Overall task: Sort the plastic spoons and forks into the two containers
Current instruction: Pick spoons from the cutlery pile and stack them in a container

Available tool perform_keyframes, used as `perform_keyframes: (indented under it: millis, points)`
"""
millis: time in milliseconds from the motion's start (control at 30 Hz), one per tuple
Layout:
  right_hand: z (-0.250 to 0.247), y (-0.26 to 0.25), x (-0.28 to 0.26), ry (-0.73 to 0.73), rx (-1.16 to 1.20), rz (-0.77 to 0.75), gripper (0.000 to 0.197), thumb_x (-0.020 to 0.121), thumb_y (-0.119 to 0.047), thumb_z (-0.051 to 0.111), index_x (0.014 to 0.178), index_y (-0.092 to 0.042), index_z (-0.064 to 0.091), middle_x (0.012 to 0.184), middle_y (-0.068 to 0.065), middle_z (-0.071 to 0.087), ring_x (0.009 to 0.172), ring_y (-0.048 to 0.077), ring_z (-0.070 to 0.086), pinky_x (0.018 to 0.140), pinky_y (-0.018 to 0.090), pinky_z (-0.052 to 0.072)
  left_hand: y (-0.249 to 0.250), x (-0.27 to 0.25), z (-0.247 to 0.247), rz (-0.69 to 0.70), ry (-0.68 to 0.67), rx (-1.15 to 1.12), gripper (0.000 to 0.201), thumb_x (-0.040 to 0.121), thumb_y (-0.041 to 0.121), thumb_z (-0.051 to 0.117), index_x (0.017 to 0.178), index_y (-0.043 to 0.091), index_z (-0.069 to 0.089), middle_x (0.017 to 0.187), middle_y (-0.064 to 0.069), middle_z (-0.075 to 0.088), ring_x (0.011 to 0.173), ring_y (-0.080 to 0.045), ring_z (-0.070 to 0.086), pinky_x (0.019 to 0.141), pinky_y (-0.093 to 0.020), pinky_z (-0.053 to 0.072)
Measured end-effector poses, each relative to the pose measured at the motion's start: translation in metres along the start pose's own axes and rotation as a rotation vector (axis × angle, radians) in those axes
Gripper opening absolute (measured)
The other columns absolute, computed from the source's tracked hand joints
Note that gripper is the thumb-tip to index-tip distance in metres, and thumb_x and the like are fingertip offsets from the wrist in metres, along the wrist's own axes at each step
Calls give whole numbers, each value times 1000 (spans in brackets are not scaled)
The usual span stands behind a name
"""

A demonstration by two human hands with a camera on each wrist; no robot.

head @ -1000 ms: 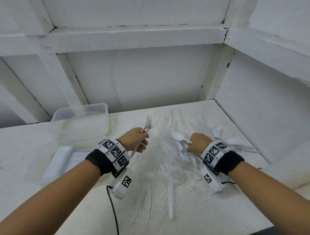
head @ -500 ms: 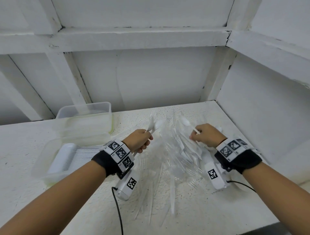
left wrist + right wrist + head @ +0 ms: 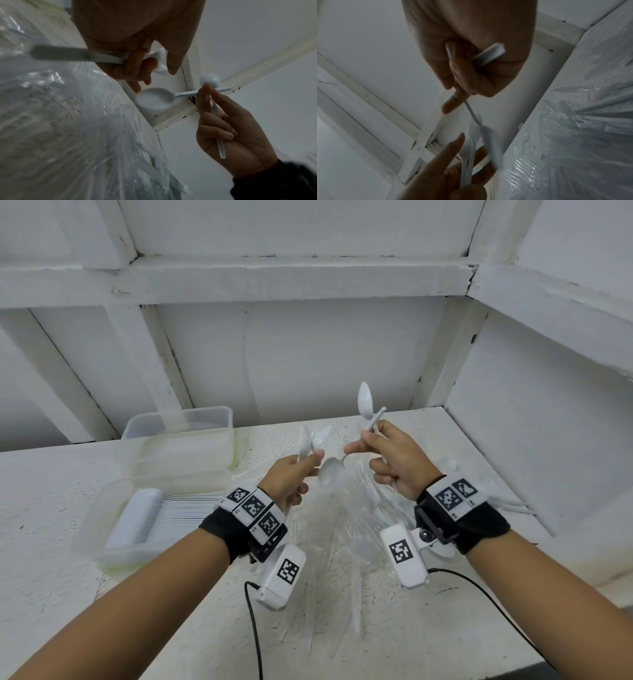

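Note:
My left hand (image 3: pixel 294 474) grips a small bunch of white plastic spoons (image 3: pixel 310 441), bowls up, above the pile. My right hand (image 3: pixel 387 453) holds two white spoons: one (image 3: pixel 365 402) stands bowl up, the other (image 3: pixel 331 470) hangs bowl down toward my left hand, its bowl close to the left fingers. In the left wrist view that hanging spoon (image 3: pixel 154 98) lies just under my left fingers. A heap of clear plastic forks (image 3: pixel 342 518) covers the table below both hands. The near clear container (image 3: pixel 161 518) holds a stacked row of white cutlery; the far container (image 3: pixel 178 433) looks empty.
Both containers stand at the left of the white table (image 3: pixel 51 542). White walls and beams close the back and right side. A few white spoons (image 3: pixel 507 501) lie by the right wall. Cables (image 3: pixel 253 628) trail from the wrist cameras over the front of the table.
Both hands rose from the pile. My right hand lifted spoons off the heap and brought them up and left toward my left hand, which kept its bunch.

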State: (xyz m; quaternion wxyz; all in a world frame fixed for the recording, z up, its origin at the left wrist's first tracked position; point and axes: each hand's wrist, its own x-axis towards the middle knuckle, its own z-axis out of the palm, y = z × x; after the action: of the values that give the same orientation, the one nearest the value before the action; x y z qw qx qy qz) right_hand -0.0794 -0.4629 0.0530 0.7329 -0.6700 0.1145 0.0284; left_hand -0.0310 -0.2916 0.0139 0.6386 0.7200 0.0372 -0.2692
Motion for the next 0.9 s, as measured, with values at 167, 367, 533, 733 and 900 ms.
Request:
perform_keyframes:
  millis: [167, 367, 533, 733, 900]
  points:
    - [-4, 8, 7, 65, 175, 52, 18, 100, -18, 40, 82, -15, 41, 82, 6, 66, 31, 3, 21, 32, 13, 21, -9, 0, -11, -12, -15, 71, 14, 84, 10, 64, 79, 14, 52, 64, 1, 41, 43, -6, 28, 37, -17, 19]
    - [-9, 23, 19, 412, -210, 56, 15, 97, -21, 41, 89, -13, 51, 73, 5, 46, 47, 12, 33, 37, 19, 29, -6, 8, -24, 101, 128, 365, 19, 82, 7, 57, 68, 11, 44, 61, -3, 36, 47, -13, 27, 42, -20, 21]
    - [-7, 26, 13, 469, -818, -287, 30, 100, -14, 32, 108, 0, 57, 99, 11, 54, 87, 23, 50, 76, 29, 38, 0, 12, -32, 189, 150, 607, 21, 83, 13, 59, 63, 9, 52, 56, 0, 44, 49, -13, 36, 47, -23, 26]
    - [1, 45, 7, -52, -1304, -302, 32, 101, -19, 29, 124, -12, 50, 114, 6, 59, 103, 25, 54, 91, 40, 40, 11, 13, -14, 125, 13, 260, 11, 90, 15, 56, 85, 6, 60, 75, -3, 62, 43, -9, 28, 37, -16, 20]
    - [-16, 41, -8, 70, -1225, -208, 28, 102, -26, 27, 107, -7, 47, 73, 5, 53, 66, 26, 50, 58, 32, 34, 22, 20, 11, 119, -28, 59, 26, 91, 37, 56, 88, 12, 60, 72, 1, 58, 41, -5, 30, 37, -16, 21]
